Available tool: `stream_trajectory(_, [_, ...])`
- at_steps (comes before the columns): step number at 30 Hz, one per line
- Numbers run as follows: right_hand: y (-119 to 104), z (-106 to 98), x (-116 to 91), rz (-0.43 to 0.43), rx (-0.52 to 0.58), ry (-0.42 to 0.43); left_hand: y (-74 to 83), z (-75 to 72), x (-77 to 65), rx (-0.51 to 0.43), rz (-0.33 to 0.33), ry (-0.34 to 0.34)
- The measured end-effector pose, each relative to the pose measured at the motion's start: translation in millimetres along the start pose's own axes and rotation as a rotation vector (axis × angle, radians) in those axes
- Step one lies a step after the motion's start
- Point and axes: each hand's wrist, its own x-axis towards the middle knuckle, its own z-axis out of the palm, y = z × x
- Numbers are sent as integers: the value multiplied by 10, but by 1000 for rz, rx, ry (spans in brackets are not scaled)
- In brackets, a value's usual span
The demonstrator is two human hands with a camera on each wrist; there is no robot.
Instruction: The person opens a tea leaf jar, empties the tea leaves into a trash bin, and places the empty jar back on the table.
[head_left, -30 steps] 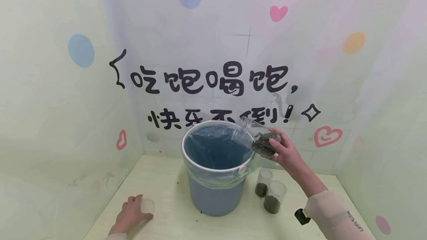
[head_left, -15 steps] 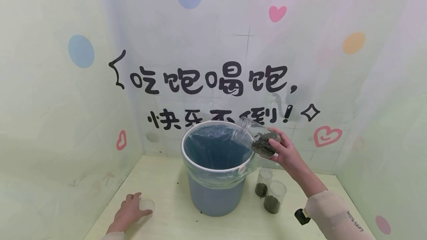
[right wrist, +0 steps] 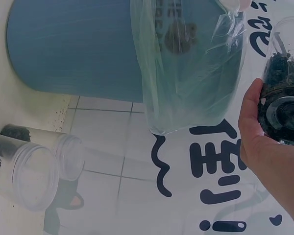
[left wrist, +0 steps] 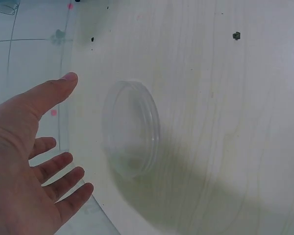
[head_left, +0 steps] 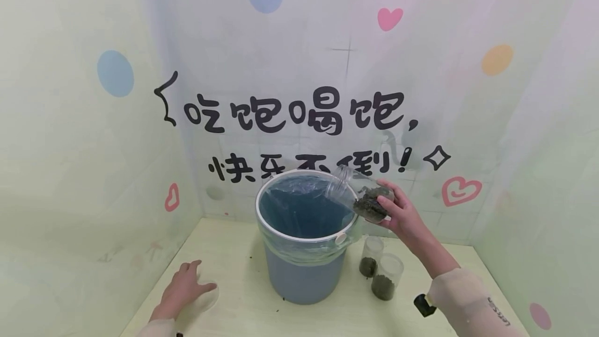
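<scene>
My right hand (head_left: 398, 212) grips a clear plastic jar (head_left: 343, 187) near its base. The jar tilts with its open mouth over the rim of a blue trash bin (head_left: 304, 280). Dark crumbly bits, like dried leaves, lie in the jar's lower end, also visible in the right wrist view. On the left, my left hand (head_left: 182, 290) hovers with fingers spread beside a round clear lid (left wrist: 130, 129). The left wrist view shows the lid flat on the table, apart from the fingers.
Two smaller clear jars (head_left: 371, 256) with dark bits stand right of the bin. A green-tinted liner bag (right wrist: 191, 78) folds over the bin's rim. Dark specks (left wrist: 236, 35) dot the pale table (head_left: 229, 316). Printed fabric walls enclose the back and sides.
My left hand has opened and come away from the clear lid, which stays on the table. My right hand holds the tilted jar in the same place.
</scene>
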Motion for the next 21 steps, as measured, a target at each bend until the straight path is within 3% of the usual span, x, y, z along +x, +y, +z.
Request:
stream_trajectory(11, [13,4,11,7,-2,3,309,-251,78,5,64,46])
stream_trajectory(21, [24,3,11,-3,13,-4,589,-442,181,8,162,144])
